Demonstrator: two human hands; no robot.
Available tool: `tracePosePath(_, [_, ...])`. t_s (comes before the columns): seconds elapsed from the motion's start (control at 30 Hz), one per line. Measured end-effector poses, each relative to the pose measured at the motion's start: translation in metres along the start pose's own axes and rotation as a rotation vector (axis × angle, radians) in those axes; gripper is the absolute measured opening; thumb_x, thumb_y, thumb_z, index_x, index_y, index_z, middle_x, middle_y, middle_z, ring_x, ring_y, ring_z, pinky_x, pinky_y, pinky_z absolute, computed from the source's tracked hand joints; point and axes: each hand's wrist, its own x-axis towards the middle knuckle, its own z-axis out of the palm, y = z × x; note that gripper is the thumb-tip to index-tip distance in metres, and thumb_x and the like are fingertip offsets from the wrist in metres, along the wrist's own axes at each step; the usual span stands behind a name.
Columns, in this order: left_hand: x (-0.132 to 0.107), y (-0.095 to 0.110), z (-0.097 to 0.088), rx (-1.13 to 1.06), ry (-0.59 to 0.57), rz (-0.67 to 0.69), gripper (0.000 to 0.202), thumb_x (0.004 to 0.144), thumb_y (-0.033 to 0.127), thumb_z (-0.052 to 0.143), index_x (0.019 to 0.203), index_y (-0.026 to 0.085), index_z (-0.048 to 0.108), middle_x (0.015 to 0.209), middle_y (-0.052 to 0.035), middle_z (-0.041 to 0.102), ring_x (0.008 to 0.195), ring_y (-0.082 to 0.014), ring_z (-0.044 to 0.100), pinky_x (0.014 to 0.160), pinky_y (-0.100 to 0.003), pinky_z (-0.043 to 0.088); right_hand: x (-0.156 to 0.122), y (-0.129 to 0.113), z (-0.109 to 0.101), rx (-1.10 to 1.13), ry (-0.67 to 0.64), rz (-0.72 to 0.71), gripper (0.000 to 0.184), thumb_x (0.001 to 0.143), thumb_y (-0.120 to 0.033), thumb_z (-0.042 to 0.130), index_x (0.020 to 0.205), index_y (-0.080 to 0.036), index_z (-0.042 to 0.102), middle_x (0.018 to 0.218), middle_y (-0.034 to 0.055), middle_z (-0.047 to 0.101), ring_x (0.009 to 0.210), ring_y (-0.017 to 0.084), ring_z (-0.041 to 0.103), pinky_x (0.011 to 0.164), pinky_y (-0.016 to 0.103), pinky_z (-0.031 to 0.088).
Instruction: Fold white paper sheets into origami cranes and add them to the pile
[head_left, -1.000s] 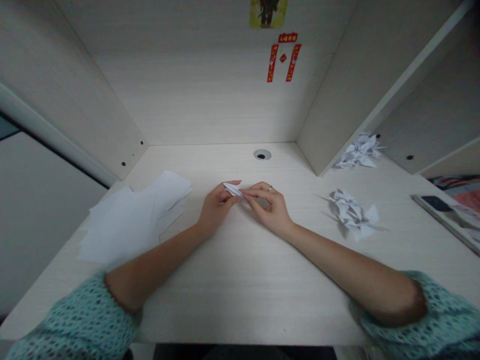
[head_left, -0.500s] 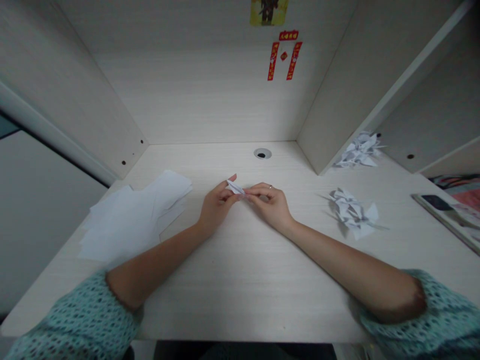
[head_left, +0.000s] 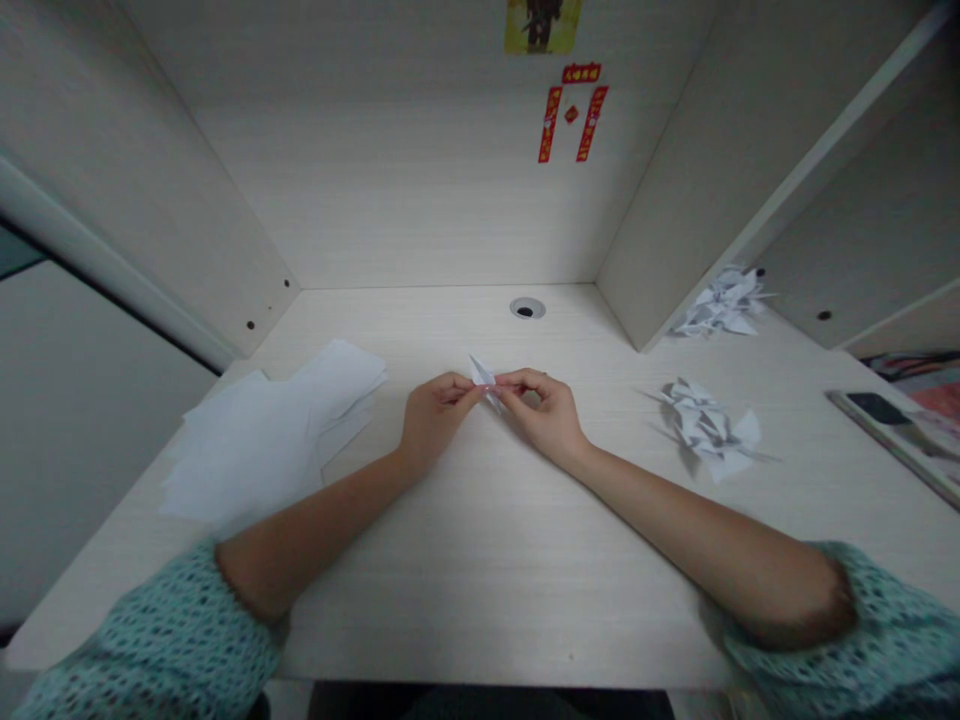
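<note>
One crane (head_left: 481, 372) — between left grip (head_left: 439, 418), right grip (head_left: 544, 420)

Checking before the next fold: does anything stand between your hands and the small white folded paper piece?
Nothing visible does: your left hand and right hand both pinch the small white folded paper piece directly, with no other object between them.

No text can be read. Far beyond the left hand (head_left: 435, 420) and right hand (head_left: 544, 420), a red paper banner (head_left: 581, 72) and two narrow red vertical paper strips (head_left: 550, 124) (head_left: 592, 124) on the pale wood back panel carry gold characters, too small to make out. A small red diamond charm (head_left: 571, 114) hangs between the strips, its marking illegible.
</note>
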Motion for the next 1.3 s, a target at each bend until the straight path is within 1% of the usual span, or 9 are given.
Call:
tracePosePath(0.23, [0.0, 0.0, 0.0, 0.01, 0.022, 0.035, 0.023, 0.073, 0.039, 0.067, 0.069, 0.018, 0.06, 0.075, -0.0012, 0.07, 0.071, -0.0157, 0.065, 0.06, -0.023, 0.044, -0.003, -0.002, -0.001, -0.081, 0.011, -0.072, 0.014, 0.077, -0.028, 0.066, 0.085, -0.018, 0.072, 0.079, 0.004, 0.072, 0.075, 0.017, 0.063, 0.073, 0.029, 0.046])
tracePosePath(0.43, [0.004, -0.005, 0.0, -0.05, 0.015, 0.082, 0.022, 0.073, 0.038, 0.068, 0.072, 0.018, 0.059, 0.072, -0.0002, 0.067, 0.069, -0.0141, 0.063, 0.062, -0.023, 0.044, 0.0, 0.004, 0.002, 0.084, -0.056, 0.072, 0.019, 0.076, -0.033, 0.066, 0.083, -0.016, 0.071, 0.075, 0.0039, 0.07, 0.067, 0.015, 0.061, 0.068, 0.028, 0.044])
tracePosePath(0.57, [0.007, -0.005, -0.001, -0.107, 0.034, 0.007, 0.034, 0.069, 0.039, 0.072, 0.092, 0.018, 0.059, 0.067, 0.0013, 0.068, 0.058, -0.012, 0.058, 0.058, -0.023, 0.042, 0.002, 0.006, 0.003, 0.158, -0.068, 0.152, 0.024, 0.074, -0.036, 0.068, 0.085, -0.015, 0.071, 0.072, 0.0038, 0.07, 0.063, 0.014, 0.059, 0.063, 0.027, 0.043])
tracePosePath(0.7, [0.01, -0.003, -0.003, -0.134, -0.034, -0.055, 0.045, 0.068, 0.039, 0.073, 0.105, 0.017, 0.061, 0.068, 0.0008, 0.069, 0.06, -0.0124, 0.058, 0.061, -0.024, 0.042, 0.002, 0.007, 0.004, 0.209, -0.074, 0.147, 0.031, 0.075, -0.033, 0.067, 0.1, -0.015, 0.067, 0.071, 0.0027, 0.069, 0.064, 0.014, 0.06, 0.065, 0.027, 0.044])
tracePosePath(0.8, [0.01, -0.001, -0.003, -0.148, -0.107, -0.086, 0.037, 0.069, 0.04, 0.07, 0.099, 0.017, 0.067, 0.071, -0.0003, 0.069, 0.064, -0.0131, 0.059, 0.062, -0.024, 0.041, 0.001, 0.007, 0.003, 0.212, -0.075, 0.11, 0.04, 0.077, -0.03, 0.065, 0.113, -0.017, 0.06, 0.071, 0.0007, 0.067, 0.064, 0.013, 0.059, 0.064, 0.027, 0.043])
tracePosePath(0.9, [0.011, 0.0, -0.004, -0.094, -0.15, -0.082, 0.029, 0.072, 0.043, 0.066, 0.083, 0.017, 0.071, 0.072, -0.0009, 0.068, 0.065, -0.0139, 0.058, 0.061, -0.024, 0.04, 0.0, 0.007, 0.002, 0.14, -0.077, 0.063, 0.04, 0.079, -0.028, 0.063, 0.117, -0.02, 0.056, 0.073, 0.0002, 0.066, 0.064, 0.013, 0.057, 0.063, 0.026, 0.042])
tracePosePath(1.03, [0.01, -0.001, -0.004, 0.059, -0.124, -0.067, 0.035, 0.071, 0.05, 0.064, 0.061, 0.017, 0.067, 0.057, 0.0012, 0.059, 0.058, -0.0139, 0.052, 0.054, -0.025, 0.035, 0.0, 0.005, 0.0, 0.061, -0.09, 0.014, 0.038, 0.081, -0.027, 0.06, 0.118, -0.021, 0.055, 0.075, 0.0008, 0.065, 0.068, 0.014, 0.057, 0.065, 0.027, 0.043])
tracePosePath(1.17, [0.01, 0.0, -0.003, 0.057, -0.091, -0.064, 0.035, 0.071, 0.049, 0.064, 0.06, 0.016, 0.065, 0.054, 0.0027, 0.053, 0.055, -0.0114, 0.046, 0.054, -0.024, 0.032, 0.0, 0.003, 0.001, 0.063, -0.1, -0.009, 0.039, 0.082, -0.028, 0.059, 0.12, -0.021, 0.054, 0.076, 0.0011, 0.066, 0.069, 0.014, 0.058, 0.069, 0.028, 0.043])
tracePosePath(1.3, [0.01, 0.002, -0.003, 0.018, -0.051, -0.062, 0.033, 0.072, 0.048, 0.064, 0.062, 0.016, 0.064, 0.054, 0.0035, 0.052, 0.054, -0.0098, 0.042, 0.054, -0.023, 0.032, 0.0, 0.004, 0.003, 0.11, -0.117, 0.099, 0.037, 0.081, -0.038, 0.06, 0.114, -0.019, 0.059, 0.068, -0.0002, 0.064, 0.06, 0.013, 0.054, 0.06, 0.025, 0.041])
